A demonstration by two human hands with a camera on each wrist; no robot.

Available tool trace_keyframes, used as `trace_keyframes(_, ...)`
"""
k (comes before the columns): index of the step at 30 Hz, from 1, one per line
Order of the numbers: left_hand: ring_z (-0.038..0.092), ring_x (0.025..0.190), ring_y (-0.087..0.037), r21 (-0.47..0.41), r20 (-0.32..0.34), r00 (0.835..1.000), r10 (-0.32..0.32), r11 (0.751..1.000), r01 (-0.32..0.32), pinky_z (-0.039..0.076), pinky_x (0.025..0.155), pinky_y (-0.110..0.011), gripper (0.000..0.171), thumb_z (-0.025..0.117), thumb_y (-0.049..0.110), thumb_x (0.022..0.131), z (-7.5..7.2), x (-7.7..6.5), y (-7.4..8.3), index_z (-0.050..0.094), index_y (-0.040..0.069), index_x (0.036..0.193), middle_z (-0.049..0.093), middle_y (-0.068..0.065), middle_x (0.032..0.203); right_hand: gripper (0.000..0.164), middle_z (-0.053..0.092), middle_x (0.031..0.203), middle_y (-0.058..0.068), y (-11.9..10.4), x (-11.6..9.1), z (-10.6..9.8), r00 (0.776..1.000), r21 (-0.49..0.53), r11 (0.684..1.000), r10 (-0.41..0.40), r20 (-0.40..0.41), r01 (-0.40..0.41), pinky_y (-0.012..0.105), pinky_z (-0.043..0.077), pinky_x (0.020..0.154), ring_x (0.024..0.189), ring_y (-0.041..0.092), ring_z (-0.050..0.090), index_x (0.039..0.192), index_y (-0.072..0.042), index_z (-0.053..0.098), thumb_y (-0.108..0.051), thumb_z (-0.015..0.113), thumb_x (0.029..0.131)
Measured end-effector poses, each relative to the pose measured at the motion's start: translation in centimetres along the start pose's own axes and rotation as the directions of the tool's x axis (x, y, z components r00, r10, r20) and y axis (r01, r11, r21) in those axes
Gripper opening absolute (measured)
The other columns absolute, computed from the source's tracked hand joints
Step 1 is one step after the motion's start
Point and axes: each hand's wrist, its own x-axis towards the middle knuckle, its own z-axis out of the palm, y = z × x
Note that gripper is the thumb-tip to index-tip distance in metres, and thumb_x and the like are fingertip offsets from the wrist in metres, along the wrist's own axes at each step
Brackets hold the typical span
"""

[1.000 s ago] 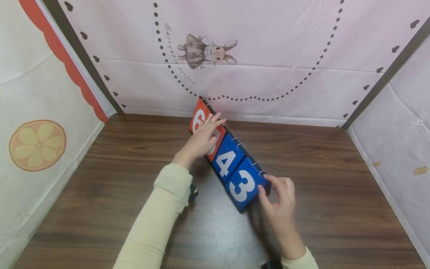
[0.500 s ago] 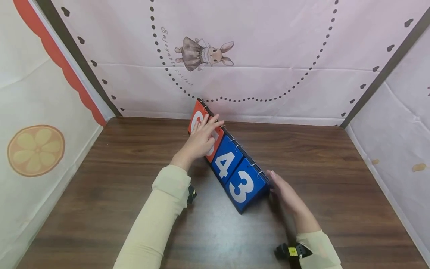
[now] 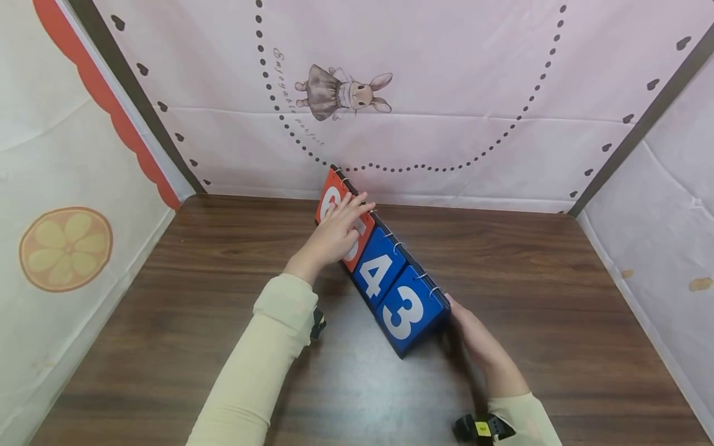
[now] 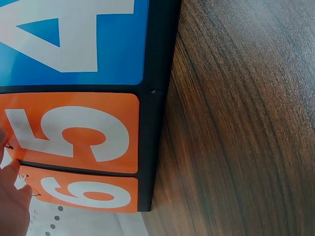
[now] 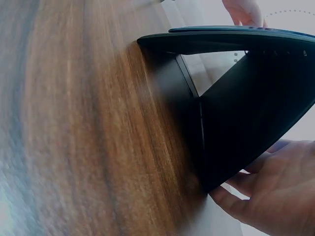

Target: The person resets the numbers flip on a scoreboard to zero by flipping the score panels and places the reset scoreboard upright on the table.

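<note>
A tabletop flip scoreboard (image 3: 385, 282) stands slantwise on the table like a tent, with red and blue number cards on rings along its top edge. My left hand (image 3: 329, 238) rests over the red cards, fingers spread toward the top edge. In the left wrist view, the red card with a 5 (image 4: 74, 135) shows, and my left fingertips lie by the rings. At the near end, my right hand (image 3: 480, 337) is behind the board. The right wrist view shows my right fingers (image 5: 229, 201) touching the outside of the black back panel (image 5: 256, 98) near its bottom edge.
The brown wooden table (image 3: 234, 248) runs back to a pink printed cloth (image 3: 446, 74). Cloth walls also stand at the left and right. A black strap device (image 3: 482, 427) sits at my right wrist.
My right hand has let go of the near blue card's upper corner and moved round behind the board. My left hand stays in about the same place, and the scoreboard has hardly moved.
</note>
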Motion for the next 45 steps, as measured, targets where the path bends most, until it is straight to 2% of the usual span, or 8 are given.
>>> trace_keyframes(8,0.005,0.14,-0.014,-0.008,0.007,1.0,-0.03,1.0,0.03,0.005,0.111,-0.048,0.052,0.046,0.017,0.093,-0.1,0.0,0.2,0.035,0.03,0.142,0.018,0.009,0.152,0.055,0.016,0.149,0.024,-0.1,0.1,0.2,1.0,-0.013,1.0,0.006,-0.025,-0.006,0.05,0.008,0.11,0.138,0.036,0.01,0.141,0.009,0.024,-0.031,0.021,0.103)
trace_keyframes(14,0.008,0.14,-0.013,-0.072,0.013,0.997,-0.082,0.994,0.082,0.005,0.111,-0.047,0.046,0.04,0.019,0.095,-0.9,0.3,0.9,0.042,0.028,0.139,0.026,0.008,0.15,0.055,0.022,0.148,0.023,-0.2,0.3,0.1,0.999,-0.023,1.0,-0.004,-0.045,0.003,0.05,0.011,0.11,0.138,0.035,0.015,0.141,0.006,0.027,-0.033,0.026,0.102)
trace_keyframes(19,0.016,0.139,-0.016,-0.088,0.041,0.976,-0.214,0.972,0.217,0.029,0.103,-0.052,0.044,0.039,0.025,0.095,-1.8,0.7,1.5,0.042,0.035,0.138,0.03,0.01,0.148,0.06,0.022,0.15,0.017,0.0,0.3,0.0,0.999,-0.068,0.998,-0.013,-0.029,0.011,0.053,0.01,0.109,0.138,0.034,0.015,0.144,-0.002,0.028,-0.043,0.029,0.1)
trace_keyframes(21,0.019,0.138,-0.017,-0.069,0.051,0.967,-0.248,0.965,0.251,0.033,0.1,-0.052,0.044,0.039,0.027,0.096,-2.1,0.8,1.7,0.041,0.037,0.138,0.031,0.009,0.147,0.06,0.022,0.15,0.017,0.0,0.2,-0.1,0.999,-0.077,0.997,-0.022,-0.026,0.02,0.054,0.01,0.108,0.138,0.034,0.015,0.144,-0.002,0.027,-0.043,0.029,0.1)
trace_keyframes(27,0.021,0.137,-0.015,-0.01,0.062,0.969,-0.237,0.971,0.238,0.012,0.11,-0.05,0.043,0.036,0.024,0.095,-2.6,1.3,2.0,0.045,0.03,0.137,0.039,0.006,0.144,0.057,0.023,0.149,0.019,0.0,0.1,0.0,0.999,-0.049,0.998,-0.05,-0.018,0.049,0.053,0.011,0.108,0.137,0.034,0.016,0.143,0.001,0.026,-0.038,0.029,0.101)
trace_keyframes(36,0.02,0.137,-0.015,-0.004,0.062,0.977,-0.205,0.979,0.205,0.012,0.11,-0.051,0.044,0.039,0.025,0.095,-2.5,1.0,1.9,0.043,0.03,0.139,0.035,0.01,0.145,0.059,0.023,0.149,0.017,-0.1,0.1,0.6,0.998,-0.026,0.999,-0.029,-0.061,0.027,0.052,0.012,0.109,0.138,0.033,0.016,0.143,-0.001,0.028,-0.041,0.028,0.101)
trace_keyframes(40,0.019,0.138,-0.014,0.005,0.065,0.98,-0.187,0.982,0.187,0.009,0.111,-0.047,0.045,0.039,0.025,0.095,-2.3,0.9,1.8,0.042,0.03,0.14,0.033,0.011,0.146,0.067,0.022,0.15,0.017,-0.3,-0.1,1.0,0.997,-0.002,1.0,-0.019,-0.08,0.019,0.053,0.009,0.109,0.138,0.033,0.013,0.143,0.0,0.027,-0.049,0.021,0.099)
trace_keyframes(45,0.017,0.138,-0.014,0.005,0.067,0.981,-0.182,0.983,0.182,0.006,0.112,-0.045,0.045,0.038,0.024,0.095,-2.3,1.0,1.7,0.042,0.028,0.14,0.033,0.011,0.146,0.074,0.017,0.15,0.02,-0.7,-0.6,1.1,0.995,0.067,0.996,-0.054,-0.078,0.06,0.053,0.007,0.11,0.138,0.034,0.012,0.144,0.004,0.021,-0.054,0.014,0.097)
